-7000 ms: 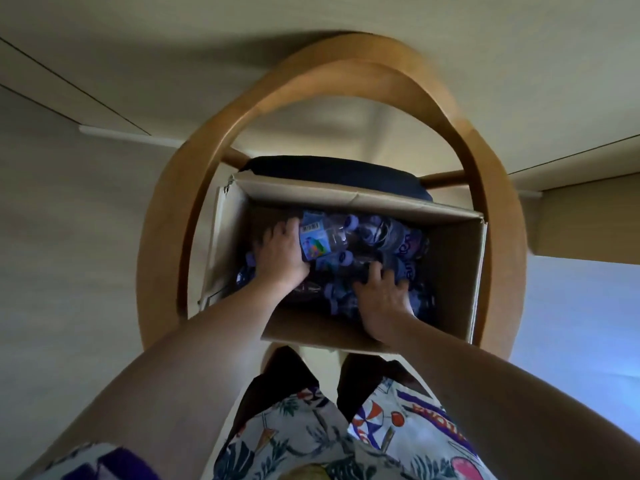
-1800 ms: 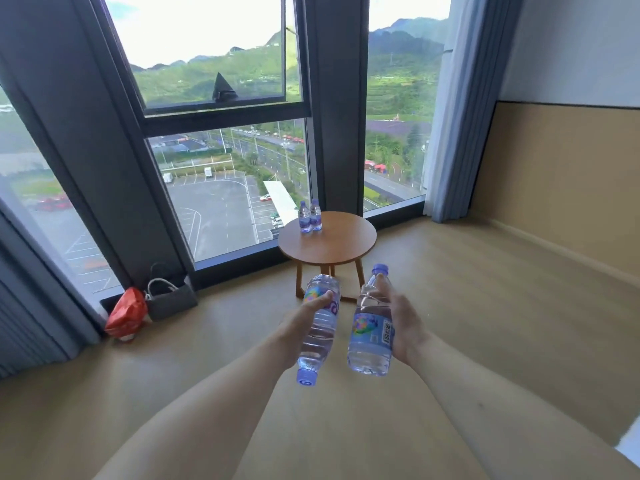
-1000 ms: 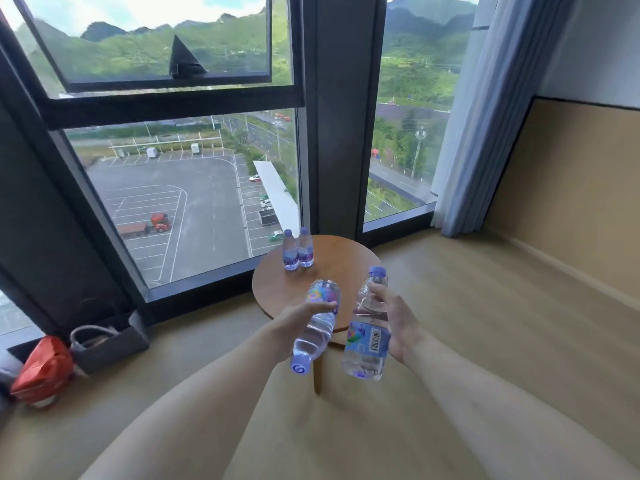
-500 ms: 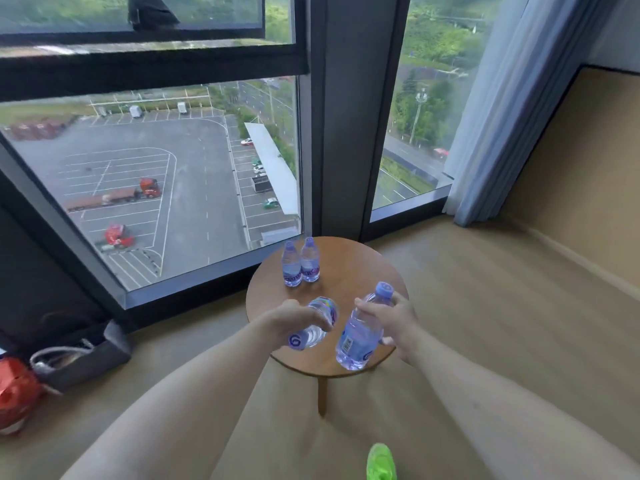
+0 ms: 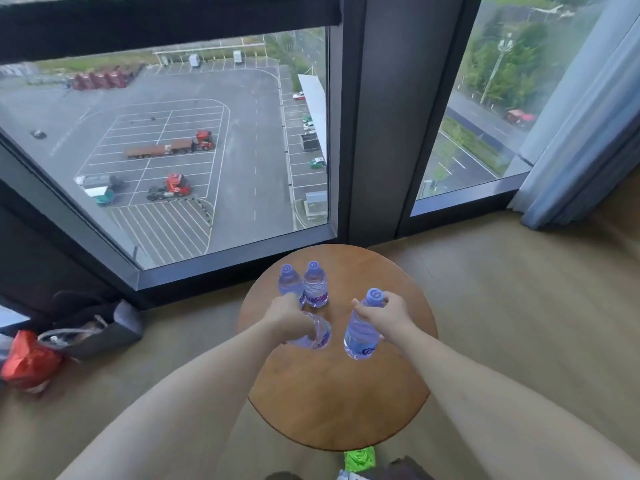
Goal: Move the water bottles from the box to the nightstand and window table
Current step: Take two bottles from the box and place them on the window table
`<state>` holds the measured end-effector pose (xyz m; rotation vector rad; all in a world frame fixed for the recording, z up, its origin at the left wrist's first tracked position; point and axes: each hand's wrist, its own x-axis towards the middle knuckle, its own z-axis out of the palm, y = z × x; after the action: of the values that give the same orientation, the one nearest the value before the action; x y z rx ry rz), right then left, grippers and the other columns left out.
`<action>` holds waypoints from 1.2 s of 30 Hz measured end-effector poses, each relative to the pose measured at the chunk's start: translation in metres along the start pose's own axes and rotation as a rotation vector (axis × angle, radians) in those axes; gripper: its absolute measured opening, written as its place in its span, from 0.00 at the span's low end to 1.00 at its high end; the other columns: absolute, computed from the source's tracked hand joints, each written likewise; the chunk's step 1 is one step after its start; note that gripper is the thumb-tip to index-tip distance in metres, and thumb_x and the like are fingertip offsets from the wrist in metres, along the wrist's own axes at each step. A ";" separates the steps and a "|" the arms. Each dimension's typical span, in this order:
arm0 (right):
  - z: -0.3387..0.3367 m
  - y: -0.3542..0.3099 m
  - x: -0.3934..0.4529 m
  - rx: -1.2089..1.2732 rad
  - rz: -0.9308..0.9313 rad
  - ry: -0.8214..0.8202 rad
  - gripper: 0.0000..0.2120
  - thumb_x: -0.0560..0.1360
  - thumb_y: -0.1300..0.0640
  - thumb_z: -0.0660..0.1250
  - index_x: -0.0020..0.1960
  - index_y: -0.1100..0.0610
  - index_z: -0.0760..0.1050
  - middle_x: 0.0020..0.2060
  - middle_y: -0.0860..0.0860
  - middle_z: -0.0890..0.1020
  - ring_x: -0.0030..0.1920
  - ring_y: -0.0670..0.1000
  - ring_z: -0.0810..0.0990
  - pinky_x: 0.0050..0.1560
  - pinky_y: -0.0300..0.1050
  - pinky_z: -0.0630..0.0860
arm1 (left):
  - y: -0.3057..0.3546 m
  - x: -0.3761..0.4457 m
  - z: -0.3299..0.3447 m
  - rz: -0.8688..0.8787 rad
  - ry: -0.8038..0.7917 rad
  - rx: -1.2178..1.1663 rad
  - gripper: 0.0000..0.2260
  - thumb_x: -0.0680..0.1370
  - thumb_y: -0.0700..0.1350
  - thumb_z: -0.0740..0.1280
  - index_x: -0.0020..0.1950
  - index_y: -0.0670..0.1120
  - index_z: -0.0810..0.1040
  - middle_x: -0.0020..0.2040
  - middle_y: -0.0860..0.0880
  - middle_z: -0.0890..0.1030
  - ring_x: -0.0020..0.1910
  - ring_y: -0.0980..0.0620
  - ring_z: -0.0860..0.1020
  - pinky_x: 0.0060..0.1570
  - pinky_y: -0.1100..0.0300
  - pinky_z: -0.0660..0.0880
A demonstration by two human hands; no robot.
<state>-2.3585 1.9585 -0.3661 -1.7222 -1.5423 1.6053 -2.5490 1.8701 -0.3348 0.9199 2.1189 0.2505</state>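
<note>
Both hands are hovering over the round desk: left hand fingers wrapping one bottle, right hand gripping another bottle near its neck, likely lining up beside the standing pair.

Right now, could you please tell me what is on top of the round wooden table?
Two water bottles stand upright together near the window-side edge of the table. The left hand and right hand each hold another bottle above it; whether their bases touch the wood cannot be seen.
</note>
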 end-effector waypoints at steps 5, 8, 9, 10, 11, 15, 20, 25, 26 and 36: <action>-0.004 0.000 0.057 -0.141 0.023 0.001 0.15 0.71 0.47 0.78 0.39 0.53 0.74 0.38 0.51 0.80 0.42 0.55 0.78 0.50 0.53 0.79 | 0.015 0.042 0.007 0.056 0.060 0.138 0.11 0.71 0.41 0.70 0.36 0.48 0.67 0.34 0.52 0.70 0.31 0.54 0.67 0.26 0.64 0.62; -0.004 0.000 0.078 -0.244 0.009 0.029 0.15 0.72 0.46 0.76 0.43 0.56 0.77 0.40 0.52 0.83 0.43 0.56 0.80 0.46 0.49 0.77 | 0.025 0.069 0.012 0.117 0.041 0.229 0.12 0.71 0.41 0.69 0.34 0.46 0.66 0.33 0.49 0.68 0.34 0.49 0.69 0.27 0.59 0.60; -0.004 0.000 0.086 -0.262 0.002 0.042 0.16 0.73 0.46 0.76 0.45 0.58 0.78 0.42 0.54 0.83 0.45 0.57 0.80 0.45 0.48 0.76 | 0.029 0.078 0.014 0.139 0.028 0.246 0.11 0.71 0.41 0.69 0.34 0.46 0.67 0.33 0.49 0.68 0.34 0.49 0.70 0.27 0.58 0.60; -0.003 0.000 0.094 -0.274 0.003 0.053 0.16 0.73 0.46 0.76 0.46 0.58 0.78 0.44 0.55 0.83 0.47 0.57 0.80 0.43 0.46 0.74 | 0.034 0.087 0.015 0.169 0.017 0.257 0.09 0.71 0.41 0.69 0.35 0.45 0.69 0.33 0.49 0.69 0.34 0.49 0.71 0.27 0.58 0.61; -0.003 -0.001 0.100 -0.284 0.010 0.058 0.15 0.72 0.47 0.76 0.47 0.58 0.78 0.46 0.55 0.83 0.47 0.56 0.80 0.41 0.44 0.72 | 0.038 0.096 0.017 0.189 0.010 0.260 0.06 0.71 0.41 0.69 0.37 0.44 0.73 0.33 0.49 0.72 0.35 0.49 0.72 0.28 0.58 0.64; -0.002 -0.003 0.128 -0.311 0.039 0.080 0.14 0.71 0.47 0.78 0.48 0.55 0.79 0.45 0.52 0.83 0.41 0.52 0.76 0.32 0.35 0.66 | 0.059 0.132 0.019 0.299 0.028 0.311 0.14 0.70 0.43 0.69 0.55 0.45 0.82 0.47 0.47 0.81 0.46 0.47 0.76 0.37 0.57 0.72; 0.002 -0.003 0.158 -0.344 0.061 0.098 0.14 0.71 0.47 0.78 0.48 0.52 0.77 0.46 0.51 0.82 0.46 0.54 0.77 0.38 0.41 0.68 | 0.082 0.165 0.018 0.357 -0.005 0.403 0.17 0.70 0.43 0.71 0.58 0.44 0.82 0.49 0.46 0.83 0.48 0.46 0.78 0.41 0.54 0.76; 0.008 -0.004 0.179 -0.360 0.081 0.090 0.15 0.72 0.48 0.76 0.55 0.50 0.76 0.49 0.50 0.81 0.50 0.53 0.78 0.47 0.42 0.71 | 0.089 0.186 0.021 0.384 -0.008 0.426 0.19 0.72 0.39 0.69 0.63 0.45 0.81 0.56 0.45 0.82 0.54 0.43 0.80 0.46 0.53 0.78; 0.010 -0.003 0.182 -0.351 0.090 0.094 0.15 0.72 0.48 0.76 0.55 0.50 0.76 0.50 0.49 0.81 0.51 0.53 0.78 0.47 0.43 0.72 | 0.089 0.190 0.022 0.392 -0.006 0.436 0.18 0.72 0.38 0.68 0.63 0.44 0.81 0.56 0.44 0.82 0.54 0.42 0.80 0.47 0.52 0.78; 0.020 -0.004 0.199 -0.274 0.061 0.126 0.11 0.70 0.49 0.76 0.46 0.46 0.74 0.39 0.41 0.78 0.42 0.49 0.77 0.32 0.35 0.66 | 0.096 0.216 0.033 0.440 -0.030 0.567 0.10 0.70 0.39 0.69 0.36 0.46 0.67 0.34 0.50 0.69 0.37 0.44 0.72 0.26 0.56 0.59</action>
<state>-2.4211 2.1183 -0.4692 -1.9874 -1.7265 1.3327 -2.5644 2.0827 -0.4416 1.7097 1.9663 -0.1602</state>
